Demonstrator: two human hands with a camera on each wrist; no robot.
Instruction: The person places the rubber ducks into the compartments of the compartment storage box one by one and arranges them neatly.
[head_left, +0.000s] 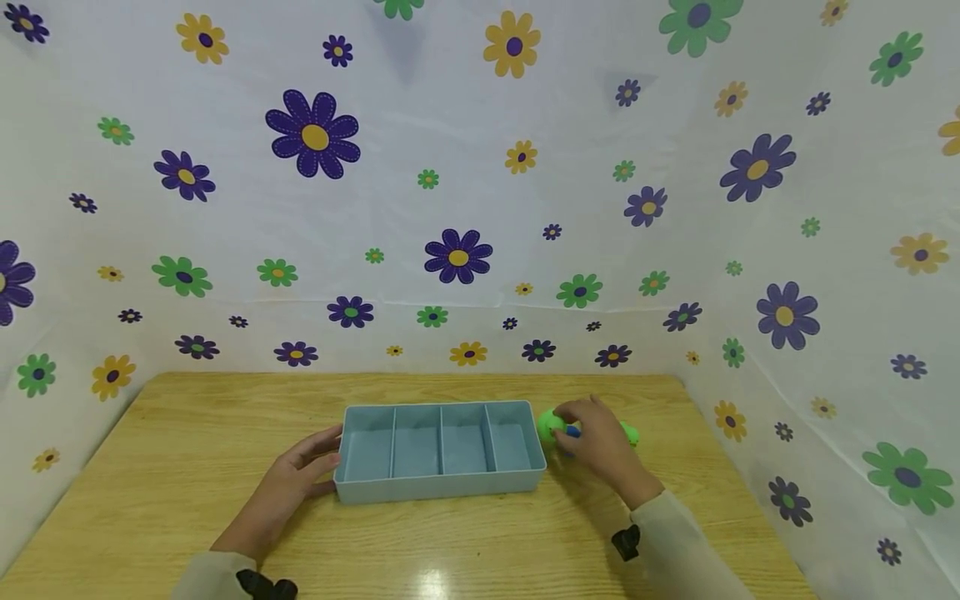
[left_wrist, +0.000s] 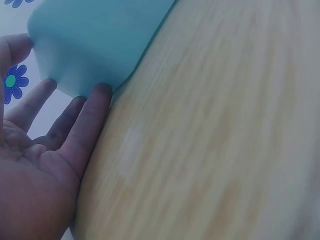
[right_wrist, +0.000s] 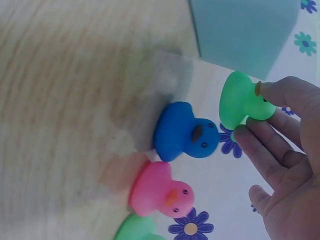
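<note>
Pinching a green duck [right_wrist: 231,102] in the right hand [right_wrist: 295,160], with one digit at the orange beak and other fingertips on the opposite side; seemingly lifted off the tabletop [right_wrist: 70,150], just beside the near end of a four-compartment tray [head_left: 442,487], itself to the left of that pinch. Likely to handle as light and hollow, soft enough to dent a little under pressure, yet springy and hardly fragile. Smooth-skinned, so perhaps apt to twist between fingertips if held only by the small rounded head. Best taken across the broad body, with a gentle squeeze and no more.

With the left hand [head_left: 300,467], touching the far end wall of the tray, opposite the pinch, with spread, nearly straight fingers and no wrapped grasp. Judging by the thin, even walls, likely to handle as light, fairly stiff plastic, prone to slide on smooth wood under a push; best steadied at an end wall or taken by both ends.

Close to the pinch, upright on the wood: a blue duck [right_wrist: 177,132]; then, further from the tray, a pink duck [right_wrist: 160,190]; furthest, a second green duck [right_wrist: 135,229], partly cut off at the edge of the right wrist view.

No brand, label or writing to be read on ducks or tray; only printed flowers on the sheet [head_left: 405,208] beyond the grip. Too small to tell on the black device [head_left: 626,542] behind the right hand.
</note>
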